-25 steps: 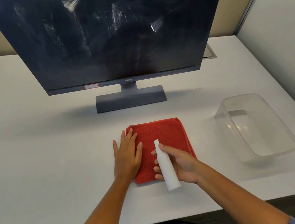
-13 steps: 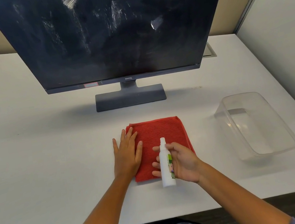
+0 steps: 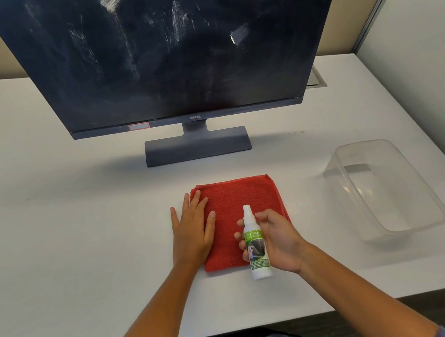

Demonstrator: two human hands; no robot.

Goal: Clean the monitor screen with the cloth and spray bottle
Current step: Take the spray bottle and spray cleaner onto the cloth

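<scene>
The bench (image 3: pixel 47 228) is broad and white, with bare surface to the left of the hands and a clear strip between the cloth and the monitor's foot. The monitor (image 3: pixel 172 43) stands upright at the far middle, its dark screen streaked with pale smears, mostly across the upper half; none of it looks wiped yet. To the right, well apart from the cloth, sits a clear plastic tub (image 3: pixel 382 190), near the bench's right edge.

The red cloth (image 3: pixel 238 195) lies folded flat in front of the person. The left hand (image 3: pixel 192 233) lies open and flat across its left edge, pinning it. The right hand (image 3: pixel 280 240) has its grip closed around the spray bottle (image 3: pixel 255 245), held roughly upright above the cloth's near right corner, nozzle at the top and forefinger close by it.

The step in hand looks like wetting the cloth. It would go best with the nozzle turned down towards the bare red area between the hands, a light mist only, the left hand keeping the fabric taut. Lifting towards the screen afterwards, the path straight ahead is free; the tub is the only thing to avoid on the right.
</scene>
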